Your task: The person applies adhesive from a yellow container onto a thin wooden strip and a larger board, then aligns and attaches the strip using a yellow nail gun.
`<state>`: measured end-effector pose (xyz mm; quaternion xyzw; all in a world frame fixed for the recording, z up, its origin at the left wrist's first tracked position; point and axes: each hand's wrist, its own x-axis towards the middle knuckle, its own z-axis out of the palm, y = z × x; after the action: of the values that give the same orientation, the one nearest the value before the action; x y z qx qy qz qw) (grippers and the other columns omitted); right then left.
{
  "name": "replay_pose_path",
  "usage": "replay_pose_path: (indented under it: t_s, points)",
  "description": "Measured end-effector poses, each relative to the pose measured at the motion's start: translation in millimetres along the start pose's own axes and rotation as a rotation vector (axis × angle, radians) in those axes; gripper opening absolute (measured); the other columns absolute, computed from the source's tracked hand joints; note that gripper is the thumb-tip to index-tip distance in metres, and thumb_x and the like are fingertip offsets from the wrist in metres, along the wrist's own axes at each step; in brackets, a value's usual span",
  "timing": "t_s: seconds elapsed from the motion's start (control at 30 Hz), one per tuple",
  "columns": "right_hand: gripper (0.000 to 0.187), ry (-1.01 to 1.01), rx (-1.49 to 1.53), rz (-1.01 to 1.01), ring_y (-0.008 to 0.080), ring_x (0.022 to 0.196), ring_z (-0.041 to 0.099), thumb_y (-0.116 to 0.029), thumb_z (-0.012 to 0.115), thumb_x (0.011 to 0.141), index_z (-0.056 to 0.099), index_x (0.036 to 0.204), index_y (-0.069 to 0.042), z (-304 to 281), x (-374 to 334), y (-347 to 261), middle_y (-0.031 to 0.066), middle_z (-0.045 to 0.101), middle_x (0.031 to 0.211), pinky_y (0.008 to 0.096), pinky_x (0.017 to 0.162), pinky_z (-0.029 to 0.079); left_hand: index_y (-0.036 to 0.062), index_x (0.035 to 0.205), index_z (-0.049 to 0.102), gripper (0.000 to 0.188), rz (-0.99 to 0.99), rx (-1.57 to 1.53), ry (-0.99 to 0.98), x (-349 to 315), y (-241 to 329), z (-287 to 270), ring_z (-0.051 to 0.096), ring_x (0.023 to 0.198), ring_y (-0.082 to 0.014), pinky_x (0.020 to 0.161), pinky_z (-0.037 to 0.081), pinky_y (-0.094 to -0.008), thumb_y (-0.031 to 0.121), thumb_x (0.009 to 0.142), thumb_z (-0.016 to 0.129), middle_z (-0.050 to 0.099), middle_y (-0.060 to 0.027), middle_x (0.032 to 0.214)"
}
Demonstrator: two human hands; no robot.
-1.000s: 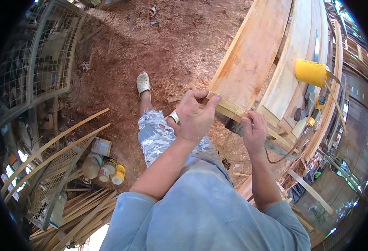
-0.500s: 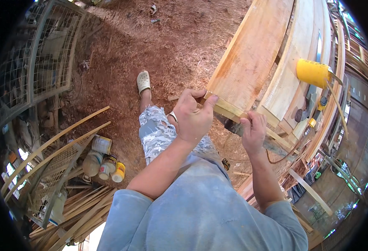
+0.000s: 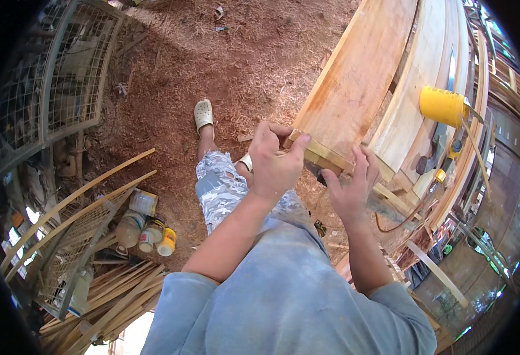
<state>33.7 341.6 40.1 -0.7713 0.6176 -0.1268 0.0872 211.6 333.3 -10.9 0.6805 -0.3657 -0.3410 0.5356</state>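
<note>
Just right of the frame's centre, the near end of a wide, orange-tinged board (image 3: 360, 71) lies between the person's two hands, its length running up to the top edge. A narrow wooden strip (image 3: 326, 156) sits along that end. At the strip's left end, the left hand (image 3: 280, 164) has its grip clamped on the wood, thumb on top and fingers bent around the corner. Near its right end, the right hand (image 3: 353, 180) has its grip apart, thumb and fingers spread about the corner; whether the fingertips touch the wood I cannot tell.

To the right of the wide board, pale boards (image 3: 412, 102) run alongside it, and a yellow container (image 3: 441, 106) shows over them at the upper right. Below that container is a yellow-and-black tool (image 3: 454, 148), and a brown cord (image 3: 394, 230) curves at the right of centre.

At the upper left stands a wire-mesh frame (image 3: 47, 80). Toward the lower left, several containers, among them a yellow can (image 3: 167, 242), rest near a heap of wooden strips (image 3: 115, 293). Wood shavings cover the reddish floor (image 3: 165, 71), where a pale clog (image 3: 203, 115) shows left of centre.
</note>
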Motion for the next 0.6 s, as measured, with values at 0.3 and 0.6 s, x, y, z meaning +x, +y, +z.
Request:
replay_pose_path:
  t_s: [0.3,0.6]
  points:
    - [0.080,-0.105,0.052,-0.202,0.0428,0.140,0.036,-0.039,0.083,0.078,0.051,0.141,-0.002,20,49,-7,0.0229,0.043,0.150,0.0556,0.116,0.026,-0.0003,0.087,0.059,0.028,-0.197,-0.086,-0.090,5,-1,-4,0.065,0.068,-0.0116,0.059,0.053,-0.0263,0.006,0.079,0.085,0.065,-0.0073,0.076]
    - [0.075,-0.023,-0.062,-0.259,0.0404,0.137,0.041,-0.051,0.078,0.079,0.058,0.137,-0.006,28,47,-5,0.0201,0.046,0.150,0.0553,0.115,0.026,-0.0009,0.085,0.058,0.028,-0.093,-0.025,-0.103,9,-5,-11,0.065,0.067,-0.0114,0.059,0.052,-0.0247,0.007,0.079,0.085,0.067,-0.0088,0.083]
